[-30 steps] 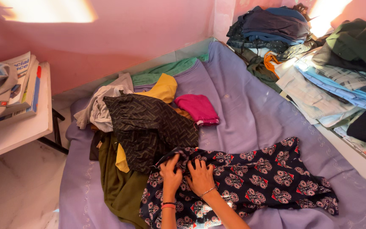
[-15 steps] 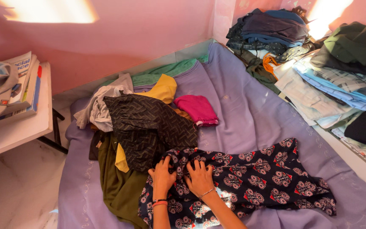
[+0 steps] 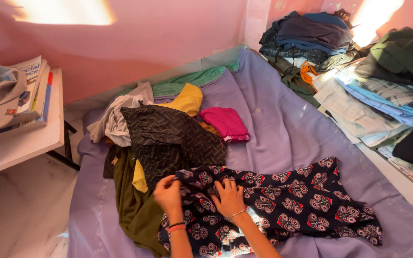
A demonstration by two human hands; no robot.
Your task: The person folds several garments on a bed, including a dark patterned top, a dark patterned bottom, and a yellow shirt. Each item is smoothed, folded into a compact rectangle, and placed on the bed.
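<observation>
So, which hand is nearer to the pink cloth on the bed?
The right hand. It lies flat on the dark printed garment, below the pink cloth. The left hand grips the garment's edge farther left.

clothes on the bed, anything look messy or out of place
Yes: beside the printed dark garment under both hands, a heap of clothes lies crumpled and overlapping on the purple sheet. The stacks along the right edge are folded, which makes the heap look unsorted.

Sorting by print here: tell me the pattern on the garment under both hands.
Dark navy garment with repeating red-and-white floral motifs, seen in the head view.
</observation>
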